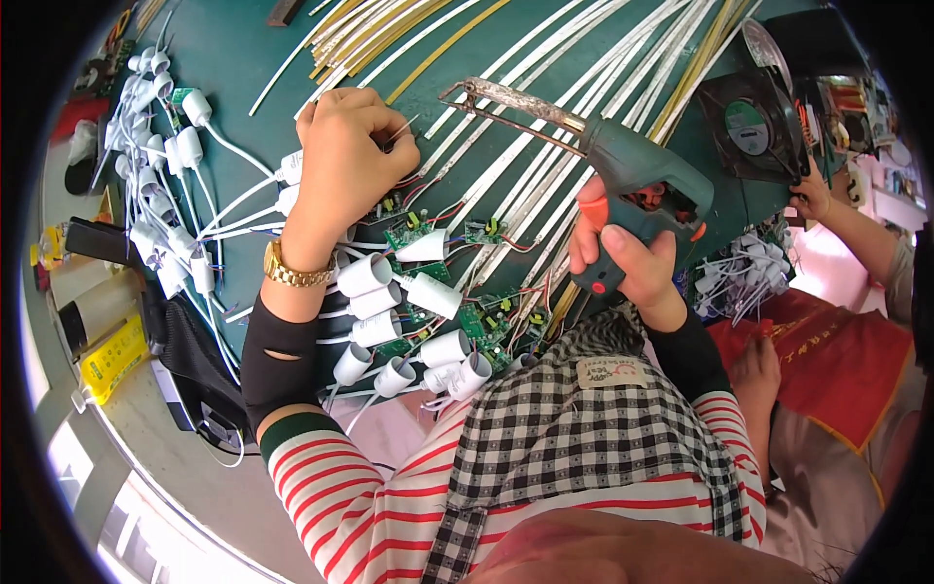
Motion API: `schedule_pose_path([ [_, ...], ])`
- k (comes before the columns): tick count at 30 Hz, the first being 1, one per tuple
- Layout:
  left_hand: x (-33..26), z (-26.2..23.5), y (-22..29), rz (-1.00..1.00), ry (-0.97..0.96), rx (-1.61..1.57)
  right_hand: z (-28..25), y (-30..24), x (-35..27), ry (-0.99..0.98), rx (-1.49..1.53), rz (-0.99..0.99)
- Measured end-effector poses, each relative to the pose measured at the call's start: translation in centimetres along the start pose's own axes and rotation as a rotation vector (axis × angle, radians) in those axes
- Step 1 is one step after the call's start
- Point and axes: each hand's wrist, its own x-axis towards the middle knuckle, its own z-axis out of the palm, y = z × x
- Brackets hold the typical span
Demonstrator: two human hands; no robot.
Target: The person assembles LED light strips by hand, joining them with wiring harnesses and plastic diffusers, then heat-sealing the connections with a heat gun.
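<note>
My right hand (628,255) grips a dark green soldering gun (647,165) by its handle, with fingers by the orange trigger. Its scorched metal tip points left, toward my left hand (352,151). The left fingers are pinched together above the table, a thin pale sliver showing beside them; what they hold is mostly hidden. Below that hand lie small green circuit boards (423,234) with red and dark wires. White plastic caps (428,295) with white cables are heaped nearest me. Long white light strips (530,122) fan out toward the far edge, some wired to boards.
More white caps with cables (161,209) are piled along the left of the green table (233,58). A black fan (749,127) stands at the far right. At right, a co-worker's hand (810,190) is near the fan, beside another cable pile (744,273).
</note>
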Motion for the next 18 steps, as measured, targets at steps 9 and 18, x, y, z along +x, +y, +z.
schedule_pose_path([
  [9,-0.1,0.1,0.4,0.061,-0.012,0.014,0.5,-0.3,-0.9,-0.085,-0.331,-0.023],
  [18,-0.2,0.0,0.4,0.036,-0.037,0.006,1.1,-0.7,-0.8,-0.029,-0.373,0.05],
])
